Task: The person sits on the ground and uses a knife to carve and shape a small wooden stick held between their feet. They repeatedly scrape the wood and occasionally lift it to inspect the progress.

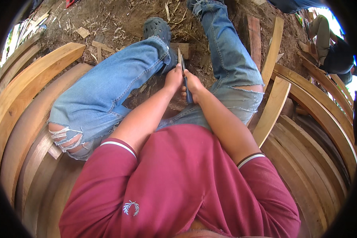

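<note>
Nearest us, at the bottom of the frame, is the maroon shirt. At upper centre, our right hand is closed around the dark blue handle of a narrow tool, and our left hand grips narrowly beside it, apparently on a slim pale wood strip; the exact contact is too small to tell. To handle these well, we'd keep the left fingertips behind the edge and our knees wide. Just beyond sits a wooden block, then wood shavings.
</note>
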`<state>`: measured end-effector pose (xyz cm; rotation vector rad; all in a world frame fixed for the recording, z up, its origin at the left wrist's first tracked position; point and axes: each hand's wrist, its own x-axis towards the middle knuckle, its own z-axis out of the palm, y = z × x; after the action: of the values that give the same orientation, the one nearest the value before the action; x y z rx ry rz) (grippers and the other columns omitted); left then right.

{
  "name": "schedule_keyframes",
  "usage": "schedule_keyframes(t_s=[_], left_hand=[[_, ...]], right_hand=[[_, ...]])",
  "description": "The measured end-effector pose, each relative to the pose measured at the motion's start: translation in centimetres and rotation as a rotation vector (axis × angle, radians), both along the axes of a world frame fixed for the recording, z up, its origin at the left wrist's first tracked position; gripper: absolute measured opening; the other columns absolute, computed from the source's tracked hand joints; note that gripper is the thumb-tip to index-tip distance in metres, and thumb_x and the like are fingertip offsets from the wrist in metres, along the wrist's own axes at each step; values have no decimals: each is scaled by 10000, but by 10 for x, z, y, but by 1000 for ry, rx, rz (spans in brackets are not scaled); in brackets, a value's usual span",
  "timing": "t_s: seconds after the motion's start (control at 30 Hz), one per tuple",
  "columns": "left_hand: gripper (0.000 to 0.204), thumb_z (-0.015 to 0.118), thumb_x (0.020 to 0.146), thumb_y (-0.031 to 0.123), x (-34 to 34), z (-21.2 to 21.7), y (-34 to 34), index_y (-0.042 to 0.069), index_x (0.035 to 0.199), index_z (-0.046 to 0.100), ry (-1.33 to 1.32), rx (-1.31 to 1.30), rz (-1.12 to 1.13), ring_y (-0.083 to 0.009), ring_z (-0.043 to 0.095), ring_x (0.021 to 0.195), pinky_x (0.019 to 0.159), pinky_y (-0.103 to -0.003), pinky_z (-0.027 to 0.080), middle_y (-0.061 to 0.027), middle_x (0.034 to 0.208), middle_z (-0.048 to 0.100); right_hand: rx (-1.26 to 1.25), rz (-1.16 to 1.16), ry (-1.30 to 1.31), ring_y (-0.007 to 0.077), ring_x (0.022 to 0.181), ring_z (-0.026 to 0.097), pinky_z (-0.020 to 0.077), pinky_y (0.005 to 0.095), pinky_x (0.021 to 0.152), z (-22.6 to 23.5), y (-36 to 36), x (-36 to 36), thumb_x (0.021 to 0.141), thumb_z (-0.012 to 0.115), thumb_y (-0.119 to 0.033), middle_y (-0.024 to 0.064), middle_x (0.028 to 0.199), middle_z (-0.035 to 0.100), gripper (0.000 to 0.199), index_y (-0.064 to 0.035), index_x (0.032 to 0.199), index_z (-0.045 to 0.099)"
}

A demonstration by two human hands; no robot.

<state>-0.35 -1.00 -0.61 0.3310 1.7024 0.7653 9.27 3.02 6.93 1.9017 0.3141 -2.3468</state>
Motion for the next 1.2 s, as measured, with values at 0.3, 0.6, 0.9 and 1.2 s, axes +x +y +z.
schedule_keyframes(t_s=[0.3,0.6,0.9,1.2], left_hand=[[628,328,1044,471,1,5,2,-29,925,687,94,33,-43,-400,656,882,820,-462,469,-249,896,691],[589,370,1041,505,0,-3,2,17,883,660,21,22,0,-197,571,715,682,-371,452,-88,793,633],[619,371,1040,492,0,-14,-1,-10,831,668,-22,-17,59,-252,616,652,636,-403,464,-129,702,650],[605,386,1035,506,-4,-4,1,-8,899,675,24,-15,-24,-225,606,705,679,-380,463,-103,756,647]], right_hand=[[-34,-34,20,174,382,348,324,346,382,2,-4,0,1011,359,-605,17,522,391,448,-184,864,410],[62,22,-33,174,405,383,362,347,398,-9,7,-3,1012,368,-600,16,545,410,475,-158,857,444],[-11,-4,44,170,400,374,356,338,402,14,-6,7,1010,378,-599,18,544,410,437,-177,906,429],[-62,-24,72,175,398,374,346,351,405,-1,10,3,1013,363,-596,16,536,390,450,-181,846,413]])
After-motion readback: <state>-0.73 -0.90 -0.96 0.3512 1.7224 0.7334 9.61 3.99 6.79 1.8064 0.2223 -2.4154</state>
